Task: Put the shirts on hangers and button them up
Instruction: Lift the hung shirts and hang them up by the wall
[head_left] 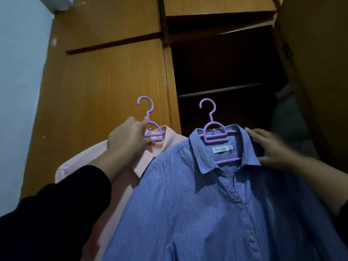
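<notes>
Already the blue striped shirt (216, 204) sat buttoned on its purple hanger (213, 135), overlapping the pink shirt (120, 187) – both held up before the open wardrobe (226, 72). The right hand (271, 147) pinched the blue collar; the left hand (128, 138) gripped the pink shirt's hanger (150, 127). Best, I judged, to lift one hook at a time onto the rail (222, 90) – level.

Two shirts hang on hangers, held up before a wardrobe (113, 76). The nearer shirt (207, 213) lies at 5 o'clock and overlaps the farther shirt (131, 181), which sits behind it toward 9 o'clock. The left hand (127, 140) grips the farther hanger (150, 127) at 10 o'clock; the right hand (273, 147) holds the nearer shirt's collar at 3 o'clock of its hanger (212, 129). The wardrobe's open compartment (226, 72) lies behind at 12 o'clock, with a rail (222, 90) across it.
</notes>
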### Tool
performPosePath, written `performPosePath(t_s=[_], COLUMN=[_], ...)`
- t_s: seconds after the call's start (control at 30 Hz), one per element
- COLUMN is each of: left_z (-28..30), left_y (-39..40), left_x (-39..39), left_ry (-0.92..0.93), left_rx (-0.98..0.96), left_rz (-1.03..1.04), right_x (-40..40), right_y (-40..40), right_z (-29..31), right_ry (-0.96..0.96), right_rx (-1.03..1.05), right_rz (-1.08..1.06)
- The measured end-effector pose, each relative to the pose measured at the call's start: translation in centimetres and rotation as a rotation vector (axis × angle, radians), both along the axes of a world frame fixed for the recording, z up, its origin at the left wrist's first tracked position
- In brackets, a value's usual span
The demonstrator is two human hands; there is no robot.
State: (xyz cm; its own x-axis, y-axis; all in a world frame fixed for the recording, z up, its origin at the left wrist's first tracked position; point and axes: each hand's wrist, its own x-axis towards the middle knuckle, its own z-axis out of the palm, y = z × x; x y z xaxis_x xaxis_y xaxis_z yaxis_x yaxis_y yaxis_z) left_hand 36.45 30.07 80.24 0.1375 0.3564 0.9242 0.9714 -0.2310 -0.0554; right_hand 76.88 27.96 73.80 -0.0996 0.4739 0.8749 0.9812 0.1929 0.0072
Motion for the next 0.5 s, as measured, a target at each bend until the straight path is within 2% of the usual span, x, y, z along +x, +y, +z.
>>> performPosePath(t_s=[0.23, 0.5], left_z=[1.3, 3.2], left_y=[2.6, 4.6], left_x=[0.9, 4.2], left_ry=[-0.039, -0.066], left_rx=[0.066, 0.125], left_rz=[0.075, 0.138], right_x=[3.4, 8.0], right_y=[2.6, 7.5], right_z=[1.4, 3.9], right_ry=[-0.076, 0.151], right_rx=[0.102, 0.228], right_rz=[-0.067, -0.150])
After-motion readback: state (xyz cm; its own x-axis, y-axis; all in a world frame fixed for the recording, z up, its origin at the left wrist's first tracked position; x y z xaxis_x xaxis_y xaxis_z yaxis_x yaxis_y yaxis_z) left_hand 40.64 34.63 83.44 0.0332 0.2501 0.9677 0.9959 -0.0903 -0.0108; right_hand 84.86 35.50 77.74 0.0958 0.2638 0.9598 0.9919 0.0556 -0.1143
